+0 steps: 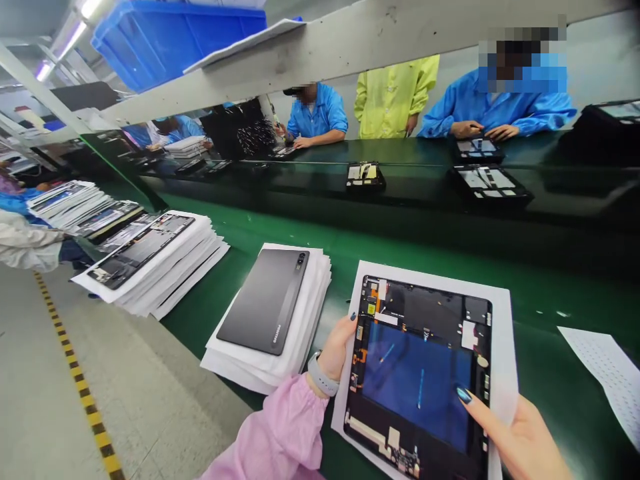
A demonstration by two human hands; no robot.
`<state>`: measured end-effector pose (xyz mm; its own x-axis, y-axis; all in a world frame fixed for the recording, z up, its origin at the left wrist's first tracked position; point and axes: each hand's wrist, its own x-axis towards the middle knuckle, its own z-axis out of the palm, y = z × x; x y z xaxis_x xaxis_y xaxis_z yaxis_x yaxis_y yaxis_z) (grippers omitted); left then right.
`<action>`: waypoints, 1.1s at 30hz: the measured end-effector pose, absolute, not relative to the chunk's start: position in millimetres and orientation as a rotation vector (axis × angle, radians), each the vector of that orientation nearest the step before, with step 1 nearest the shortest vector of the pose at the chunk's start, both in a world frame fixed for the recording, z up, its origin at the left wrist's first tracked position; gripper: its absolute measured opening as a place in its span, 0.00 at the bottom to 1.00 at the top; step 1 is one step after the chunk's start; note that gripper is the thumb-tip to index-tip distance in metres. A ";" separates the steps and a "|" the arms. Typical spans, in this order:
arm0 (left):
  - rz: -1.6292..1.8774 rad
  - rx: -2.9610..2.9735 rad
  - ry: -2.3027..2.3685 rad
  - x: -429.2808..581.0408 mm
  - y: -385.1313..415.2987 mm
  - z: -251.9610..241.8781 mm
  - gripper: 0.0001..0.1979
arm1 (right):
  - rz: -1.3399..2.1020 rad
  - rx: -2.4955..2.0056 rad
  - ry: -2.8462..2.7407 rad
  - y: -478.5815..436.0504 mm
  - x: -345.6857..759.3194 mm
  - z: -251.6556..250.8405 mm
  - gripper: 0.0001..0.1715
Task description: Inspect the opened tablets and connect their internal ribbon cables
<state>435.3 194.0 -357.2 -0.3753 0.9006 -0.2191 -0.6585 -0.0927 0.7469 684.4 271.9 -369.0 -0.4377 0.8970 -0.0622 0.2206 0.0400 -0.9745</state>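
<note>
An opened tablet chassis [420, 373] with exposed circuit parts and a blue panel lies on a white foam sheet [503, 333] on the green table. My left hand [336, 350], in a pink sleeve with a wrist band, grips the chassis at its left edge. My right hand [515, 433] holds the lower right side, thumb pressed on the tablet's face and fingers under the sheet. To the left, a grey tablet back cover [265, 300] rests on a stack of white sheets [300, 333].
Another stack of sheets with an open chassis [150, 257] sits further left, more stacks [75, 203] beyond. A dark conveyor [425, 200] carries trays [365, 177] past seated workers in blue and yellow coats. A white perforated sheet [607, 373] lies at right. A blue bin [175, 40] sits overhead.
</note>
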 end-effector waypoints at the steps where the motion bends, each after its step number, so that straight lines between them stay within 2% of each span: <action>1: 1.710 0.353 0.962 435.1 193.7 -356.8 0.23 | 1.450 -1.127 -1.725 271.5 686.8 -372.0 0.20; 9: 1.697 0.367 0.990 434.9 192.4 -361.7 0.23 | 1.501 -1.032 -1.654 259.1 683.5 -357.6 0.16; 18: 1.711 0.314 0.972 434.4 192.9 -363.5 0.19 | 1.535 -1.077 -1.577 248.0 684.1 -349.5 0.25; 33: 1.674 0.283 0.969 434.0 193.1 -370.3 0.20 | 1.600 -0.936 -1.596 244.2 689.5 -351.7 0.16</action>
<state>434.0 193.1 -370.3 -0.3461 0.8925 -0.2893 -0.6953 -0.0370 0.7178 689.5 244.2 -351.7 -0.5090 0.8604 -0.0243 0.0222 -0.0151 -0.9996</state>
